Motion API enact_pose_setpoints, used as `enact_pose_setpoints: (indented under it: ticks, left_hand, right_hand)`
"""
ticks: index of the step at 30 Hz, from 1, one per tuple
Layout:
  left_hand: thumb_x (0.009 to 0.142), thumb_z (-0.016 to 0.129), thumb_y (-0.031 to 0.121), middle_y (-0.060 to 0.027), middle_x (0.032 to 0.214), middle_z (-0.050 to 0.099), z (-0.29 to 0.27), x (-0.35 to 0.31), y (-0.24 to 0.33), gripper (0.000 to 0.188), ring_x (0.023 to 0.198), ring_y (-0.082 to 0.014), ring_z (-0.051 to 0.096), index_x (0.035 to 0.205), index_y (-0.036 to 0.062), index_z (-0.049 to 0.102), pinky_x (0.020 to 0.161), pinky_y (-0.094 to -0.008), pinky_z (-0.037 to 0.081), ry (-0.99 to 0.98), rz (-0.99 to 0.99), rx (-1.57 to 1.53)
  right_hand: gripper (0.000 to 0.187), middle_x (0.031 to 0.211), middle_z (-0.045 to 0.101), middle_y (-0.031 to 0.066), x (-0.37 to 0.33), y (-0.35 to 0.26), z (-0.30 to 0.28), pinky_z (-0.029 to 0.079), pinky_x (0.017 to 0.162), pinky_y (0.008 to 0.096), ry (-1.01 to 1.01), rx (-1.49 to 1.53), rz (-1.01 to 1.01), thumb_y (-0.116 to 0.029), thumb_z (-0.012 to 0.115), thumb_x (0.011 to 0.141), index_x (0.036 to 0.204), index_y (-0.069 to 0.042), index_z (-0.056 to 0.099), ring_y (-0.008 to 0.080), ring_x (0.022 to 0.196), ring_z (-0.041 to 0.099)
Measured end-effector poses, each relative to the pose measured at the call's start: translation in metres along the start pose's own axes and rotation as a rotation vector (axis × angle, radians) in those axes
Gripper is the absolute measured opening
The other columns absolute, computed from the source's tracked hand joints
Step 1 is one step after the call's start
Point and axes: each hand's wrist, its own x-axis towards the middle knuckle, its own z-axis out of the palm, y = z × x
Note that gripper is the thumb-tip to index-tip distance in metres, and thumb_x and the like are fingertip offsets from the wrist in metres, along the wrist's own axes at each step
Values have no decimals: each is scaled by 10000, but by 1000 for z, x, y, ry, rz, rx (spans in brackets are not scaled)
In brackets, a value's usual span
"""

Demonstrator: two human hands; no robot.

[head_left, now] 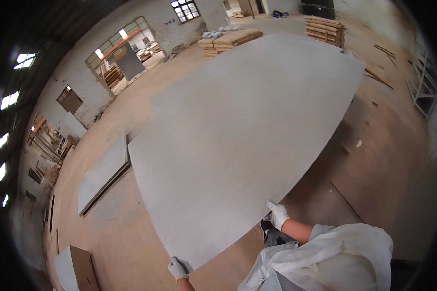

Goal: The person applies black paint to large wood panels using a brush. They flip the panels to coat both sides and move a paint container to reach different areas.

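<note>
A large, thin, light-grey board (pixel 228 140) stretches from near my body far out ahead, covering the middle of the view. At its near left corner my left hand (pixel 178 269), in a white knit glove, is closed on the edge. My right hand (pixel 278 215), gloved the same way, grips the near right edge with the thumb on top and the fingers hidden beneath. The board hangs above the floor on the near side. What bears its far end cannot be made out.
A low stack of grey boards (pixel 104 177) lies on the floor at left, with another grey block (pixel 73 271) nearer. Stacked brown bundles (pixel 230 42) and a second pile (pixel 324 31) stand beyond the board. A metal frame (pixel 425 77) leans at far right; strips (pixel 378 77) litter the floor.
</note>
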Motion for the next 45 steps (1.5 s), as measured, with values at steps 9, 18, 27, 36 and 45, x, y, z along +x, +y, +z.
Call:
enact_pose_setpoints:
  ticks: [9, 18, 27, 36, 45]
  left_hand:
    - [1011, 599, 504, -57, 841, 642, -25, -58, -32, 506, 756, -205, 598, 952, 9, 679, 700, -398, 460, 116, -286, -673]
    - [1004, 439, 739, -174, 1457, 591, 146, -281, -16, 809, 1205, -367, 631, 1529, 126, 495, 1021, -581, 490, -1113, -473, -1324]
    - [954, 637, 655, -147, 1329, 667, 323, -334, 154, 715, 1166, -360, 615, 1413, 107, 598, 985, -553, 490, -1166, -508, -1244]
    - [973, 670, 550, -139, 1364, 663, 451, -411, 235, 688, 1206, -337, 624, 1417, 31, 590, 1058, -484, 485, -1, -499, -857]
    - [989, 630, 535, -149, 1409, 628, 557, -438, 302, 694, 1252, -349, 588, 1439, 11, 567, 1086, -489, 451, -24, -558, -679]
  right_hand:
    - [346, 1101, 748, 190, 8, -17, -64, 621, 777, 482, -475, 144, 321, -257, 565, 1048, 1255, 13, 626, 358, 917, 745]
    - [516, 1465, 600, 152, 68, -165, -117, 426, 1156, 537, -399, 413, 185, -265, 610, 1010, 1464, -42, 512, 359, 1357, 557]
    - [530, 1443, 620, 130, 174, -300, -189, 380, 1169, 544, -295, 355, 224, -226, 669, 982, 1464, -57, 527, 323, 1353, 548]
    - [595, 1660, 388, 160, 274, -495, -277, 179, 1263, 462, 10, 267, 196, -376, 730, 938, 1454, -130, 565, 331, 1532, 289]
    - [309, 1270, 693, 73, 391, -660, -415, 496, 1062, 435, -119, 357, -100, -259, 687, 987, 1268, -133, 659, 264, 1187, 639]
